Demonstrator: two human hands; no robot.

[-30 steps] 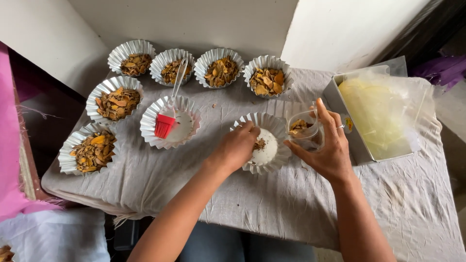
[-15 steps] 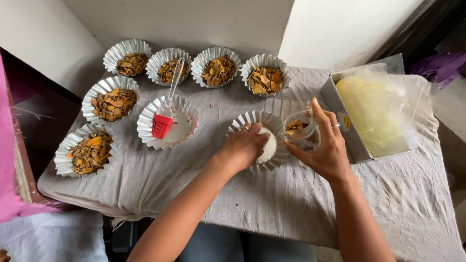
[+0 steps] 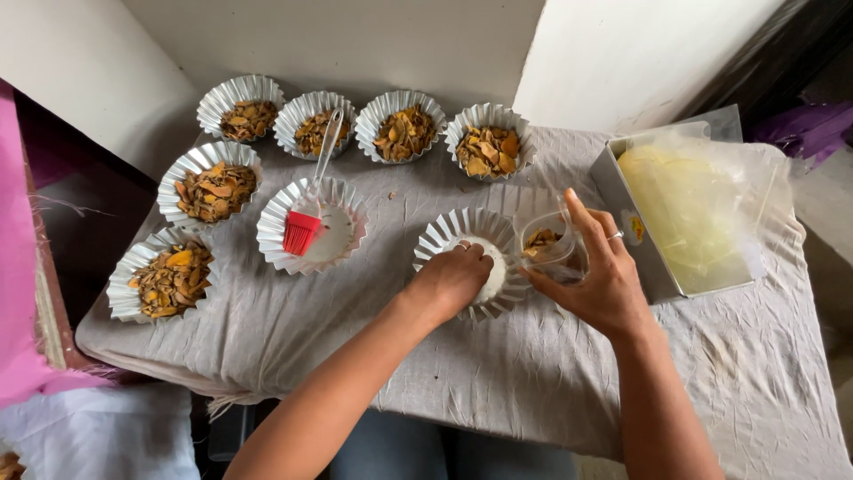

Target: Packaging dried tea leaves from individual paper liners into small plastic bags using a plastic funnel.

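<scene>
My left hand reaches into a fluted foil mould with a white bottom, knuckles up and fingers curled down; what lies under the fingers is hidden. Just right of the mould, my right hand grips a small clear plastic cup with orange-brown flakes in it, tilted toward the mould. There is a ring on one finger of that hand.
Several foil moulds filled with orange-brown flakes curve along the back and left of the grey cloth-covered table. Another mould holds a red-headed brush. A metal box with a plastic bag of yellow stuff stands at the right.
My left hand has slid further into the white-bottomed mould and now covers the flakes seen by its fingertips before. The right hand and cup stay almost still.
</scene>
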